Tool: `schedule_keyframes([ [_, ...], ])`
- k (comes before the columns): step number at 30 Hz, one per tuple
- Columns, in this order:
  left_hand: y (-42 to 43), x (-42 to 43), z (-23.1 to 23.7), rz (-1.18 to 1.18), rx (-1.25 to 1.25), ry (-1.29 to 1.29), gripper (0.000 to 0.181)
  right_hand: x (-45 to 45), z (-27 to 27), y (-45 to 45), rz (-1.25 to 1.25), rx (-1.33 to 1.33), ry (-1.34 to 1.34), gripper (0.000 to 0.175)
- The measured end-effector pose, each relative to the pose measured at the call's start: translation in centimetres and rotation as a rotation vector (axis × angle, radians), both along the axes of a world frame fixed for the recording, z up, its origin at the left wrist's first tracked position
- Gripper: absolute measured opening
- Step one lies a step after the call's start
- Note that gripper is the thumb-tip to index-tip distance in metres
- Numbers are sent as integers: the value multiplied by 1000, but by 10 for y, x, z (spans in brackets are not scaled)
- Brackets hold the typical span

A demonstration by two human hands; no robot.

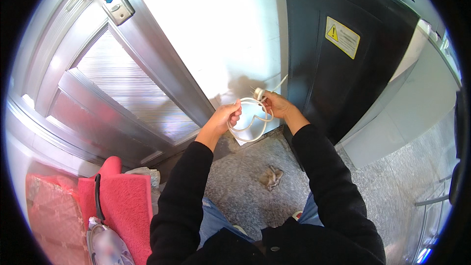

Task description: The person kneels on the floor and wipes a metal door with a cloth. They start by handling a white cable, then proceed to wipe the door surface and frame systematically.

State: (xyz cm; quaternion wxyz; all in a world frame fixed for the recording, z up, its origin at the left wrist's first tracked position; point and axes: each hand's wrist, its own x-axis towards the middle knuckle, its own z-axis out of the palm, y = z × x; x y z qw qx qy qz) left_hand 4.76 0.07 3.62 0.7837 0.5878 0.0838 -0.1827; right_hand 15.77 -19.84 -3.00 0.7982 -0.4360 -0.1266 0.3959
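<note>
My left hand (225, 117) is closed around a coiled white power cord (254, 140). Beside the coil, my right hand (276, 103) holds the cord near its white plug (258, 94), whose metal prongs point up and to the left. The loops hang between both hands, well above the floor. From the right hand the cord runs up and right to the rear edge of a tall black appliance panel (312, 62); where it ends behind that edge is hidden.
A metal door (136, 92) with a lock stands on the left, a white wall (220, 25) ahead. A crumpled cloth (271, 177) lies on the stone-patterned floor (239, 184). Lower left are a pink towel (125, 202) and a shoe (110, 246); a metal rack (430, 213) is at right.
</note>
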Motion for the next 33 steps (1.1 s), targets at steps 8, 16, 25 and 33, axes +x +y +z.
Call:
schedule_keyframes([
  [8,17,21,-3,189,105,135,20,2,5,22,-6,-326,-274,31],
  [16,7,35,-5,100,495,-12,24,10,-8,20,-133,-363,-507,30],
  [25,-44,22,-41,336,1335,-560,25,18,-35,24,-343,-368,-568,28],
  [33,-65,26,-89,506,1191,-402,38,7,-49,4,-429,-686,-605,30],
])
